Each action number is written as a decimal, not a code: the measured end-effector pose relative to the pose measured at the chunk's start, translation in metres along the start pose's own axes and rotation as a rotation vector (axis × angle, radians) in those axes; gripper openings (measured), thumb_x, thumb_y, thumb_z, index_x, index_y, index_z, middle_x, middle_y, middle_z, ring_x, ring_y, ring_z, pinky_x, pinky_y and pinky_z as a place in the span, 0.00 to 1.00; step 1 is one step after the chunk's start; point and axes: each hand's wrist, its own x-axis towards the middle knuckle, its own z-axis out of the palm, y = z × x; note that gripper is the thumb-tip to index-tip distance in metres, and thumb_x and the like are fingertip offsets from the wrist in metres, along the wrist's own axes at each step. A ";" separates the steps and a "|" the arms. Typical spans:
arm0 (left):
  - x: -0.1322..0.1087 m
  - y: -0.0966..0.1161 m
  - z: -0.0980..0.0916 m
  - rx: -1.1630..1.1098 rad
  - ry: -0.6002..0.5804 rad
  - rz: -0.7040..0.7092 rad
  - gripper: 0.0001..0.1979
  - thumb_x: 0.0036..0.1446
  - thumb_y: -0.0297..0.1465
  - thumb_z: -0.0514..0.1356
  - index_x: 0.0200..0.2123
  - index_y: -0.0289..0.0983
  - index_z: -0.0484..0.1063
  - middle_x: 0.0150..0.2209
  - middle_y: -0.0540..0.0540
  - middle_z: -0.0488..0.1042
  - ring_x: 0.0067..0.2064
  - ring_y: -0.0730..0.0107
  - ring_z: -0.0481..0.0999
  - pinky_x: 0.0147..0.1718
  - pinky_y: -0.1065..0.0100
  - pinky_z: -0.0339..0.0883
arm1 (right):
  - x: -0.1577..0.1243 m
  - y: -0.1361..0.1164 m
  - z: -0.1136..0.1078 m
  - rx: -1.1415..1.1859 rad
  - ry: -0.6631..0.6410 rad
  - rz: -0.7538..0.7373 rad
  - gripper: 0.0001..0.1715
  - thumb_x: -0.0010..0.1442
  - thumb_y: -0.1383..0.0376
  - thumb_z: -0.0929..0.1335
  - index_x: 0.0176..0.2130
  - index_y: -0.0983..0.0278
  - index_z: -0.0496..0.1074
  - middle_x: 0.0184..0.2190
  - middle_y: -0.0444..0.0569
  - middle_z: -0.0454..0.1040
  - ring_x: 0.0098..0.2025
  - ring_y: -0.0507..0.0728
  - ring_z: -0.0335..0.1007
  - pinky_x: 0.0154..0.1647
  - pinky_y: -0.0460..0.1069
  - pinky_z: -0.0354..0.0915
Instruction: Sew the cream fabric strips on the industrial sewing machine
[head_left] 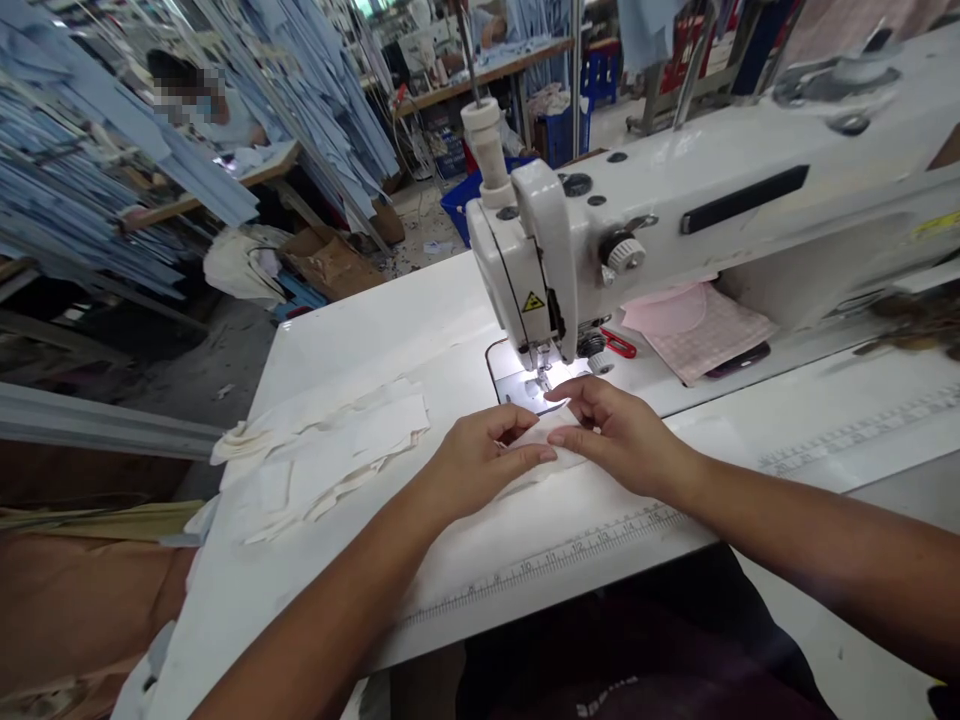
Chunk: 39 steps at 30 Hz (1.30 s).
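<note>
Your left hand and right hand were curled, their fingertips pinching a small white fabric piece on the white sewing table, just before the lit presser foot of the sewing machine. Loose white fabric strips lay left of your hands.

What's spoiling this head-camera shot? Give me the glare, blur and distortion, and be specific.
In the head view, light under the sewing machine blows the needle plate into glare; a brownish thing at the right edge is smeared by blur; wide-angle distortion makes the hanging blue garment pieces lean sharply.
</note>
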 end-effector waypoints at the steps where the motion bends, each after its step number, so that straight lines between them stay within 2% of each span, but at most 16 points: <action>1: 0.000 0.000 0.000 -0.015 0.001 -0.004 0.12 0.47 0.41 0.61 0.26 0.37 0.69 0.24 0.53 0.66 0.27 0.75 0.62 0.25 0.72 0.57 | 0.000 0.000 0.000 0.010 0.002 0.003 0.19 0.52 0.60 0.68 0.44 0.61 0.66 0.22 0.38 0.56 0.25 0.50 0.54 0.27 0.47 0.54; 9: 0.001 -0.003 -0.001 -0.014 0.056 -0.009 0.10 0.48 0.39 0.60 0.23 0.38 0.70 0.20 0.54 0.64 0.23 0.76 0.60 0.23 0.73 0.55 | 0.001 0.006 0.001 0.098 -0.025 -0.055 0.20 0.56 0.60 0.66 0.48 0.62 0.62 0.24 0.39 0.59 0.28 0.50 0.57 0.28 0.47 0.55; 14: 0.000 -0.005 -0.002 0.002 0.062 -0.033 0.10 0.50 0.39 0.60 0.26 0.38 0.71 0.23 0.53 0.67 0.25 0.75 0.62 0.25 0.72 0.57 | 0.001 0.007 0.001 0.082 -0.027 -0.053 0.19 0.56 0.62 0.66 0.47 0.62 0.62 0.25 0.39 0.61 0.28 0.50 0.59 0.28 0.48 0.56; 20: 0.002 -0.005 0.005 -0.126 0.111 -0.001 0.10 0.51 0.39 0.59 0.31 0.38 0.72 0.29 0.50 0.72 0.31 0.71 0.68 0.31 0.69 0.62 | 0.001 0.006 0.001 0.067 0.018 -0.036 0.19 0.55 0.61 0.67 0.46 0.62 0.64 0.26 0.40 0.62 0.29 0.51 0.60 0.30 0.48 0.58; 28: 0.003 -0.003 0.007 -0.116 0.181 -0.036 0.08 0.52 0.36 0.58 0.27 0.38 0.71 0.27 0.53 0.70 0.30 0.73 0.67 0.31 0.70 0.62 | 0.001 0.007 -0.001 0.102 0.005 0.016 0.19 0.56 0.60 0.66 0.46 0.62 0.62 0.27 0.41 0.64 0.29 0.51 0.61 0.30 0.48 0.59; 33: 0.004 -0.002 0.006 -0.040 0.182 -0.092 0.10 0.53 0.38 0.57 0.26 0.38 0.70 0.25 0.53 0.70 0.28 0.73 0.67 0.27 0.71 0.60 | 0.000 0.005 -0.001 0.046 -0.001 0.035 0.18 0.56 0.60 0.65 0.46 0.62 0.62 0.27 0.41 0.64 0.28 0.51 0.61 0.29 0.48 0.59; 39: 0.005 0.000 0.007 0.037 0.177 -0.102 0.12 0.53 0.40 0.56 0.25 0.38 0.69 0.21 0.53 0.65 0.24 0.75 0.61 0.23 0.71 0.56 | -0.001 0.005 -0.001 -0.024 -0.021 0.032 0.16 0.58 0.61 0.64 0.47 0.61 0.63 0.26 0.41 0.66 0.28 0.51 0.62 0.31 0.49 0.62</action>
